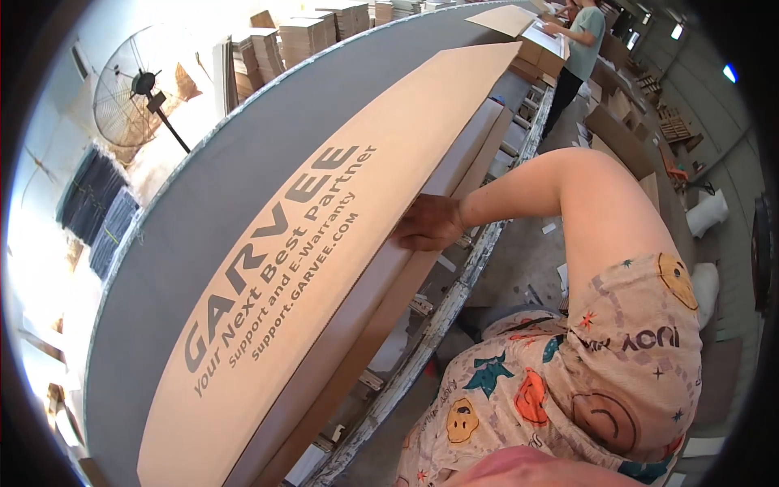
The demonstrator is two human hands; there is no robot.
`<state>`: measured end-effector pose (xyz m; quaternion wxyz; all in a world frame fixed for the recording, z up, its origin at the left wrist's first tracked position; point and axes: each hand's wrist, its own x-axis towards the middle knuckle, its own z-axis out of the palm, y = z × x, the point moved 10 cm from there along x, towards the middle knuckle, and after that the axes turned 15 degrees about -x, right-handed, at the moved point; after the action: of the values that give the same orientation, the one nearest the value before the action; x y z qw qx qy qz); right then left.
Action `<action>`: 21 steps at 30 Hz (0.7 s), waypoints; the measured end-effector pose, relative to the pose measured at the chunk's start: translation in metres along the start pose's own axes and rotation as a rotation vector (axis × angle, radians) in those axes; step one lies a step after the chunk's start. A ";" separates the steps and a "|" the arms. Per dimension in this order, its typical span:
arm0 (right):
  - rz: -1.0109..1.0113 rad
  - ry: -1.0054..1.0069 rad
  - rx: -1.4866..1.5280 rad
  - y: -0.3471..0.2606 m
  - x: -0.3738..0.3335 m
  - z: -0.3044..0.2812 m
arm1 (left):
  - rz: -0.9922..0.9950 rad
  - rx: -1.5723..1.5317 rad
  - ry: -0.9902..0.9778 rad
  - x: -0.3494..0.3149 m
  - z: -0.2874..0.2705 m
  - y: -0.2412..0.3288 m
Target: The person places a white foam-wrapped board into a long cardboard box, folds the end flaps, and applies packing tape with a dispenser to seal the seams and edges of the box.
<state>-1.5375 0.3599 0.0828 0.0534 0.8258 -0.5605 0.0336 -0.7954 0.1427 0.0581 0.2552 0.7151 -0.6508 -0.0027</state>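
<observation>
A long brown cardboard carton point(349, 398) lies on a conveyor, its wide printed flap point(324, 203) raised and leaning over the opening. Inside runs a long pale packing piece or board point(357, 284), partly covered by the flap. My right hand point(430, 221) reaches in at the carton's open side, just beneath the flap's edge. Its fingertips are hidden or in shadow there, so whether they grip anything is unclear. My left hand is out of the picture.
A grey tabletop point(191, 191) runs behind the carton. Along the near side is the conveyor's worn metal rail point(438, 325). Flat cardboard stacks point(308, 36) and a large fan point(142, 85) stand beyond. Another person point(583, 45) works at a farther open carton point(540, 57).
</observation>
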 end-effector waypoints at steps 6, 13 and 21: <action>-0.049 0.159 -0.089 -0.009 0.016 0.009 | 0.137 0.072 0.197 -0.035 0.002 0.041; 0.009 0.201 -0.026 -0.030 0.056 0.011 | 0.909 -0.406 0.153 -0.211 0.016 0.377; -0.003 0.359 0.065 -0.021 0.075 0.002 | 0.986 -0.389 -0.078 -0.310 0.094 0.585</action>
<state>-1.4899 0.2980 0.0886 0.1259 0.8085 -0.5395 0.1987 -1.4181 0.3849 0.0901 0.3296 0.2630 -0.9063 -0.0295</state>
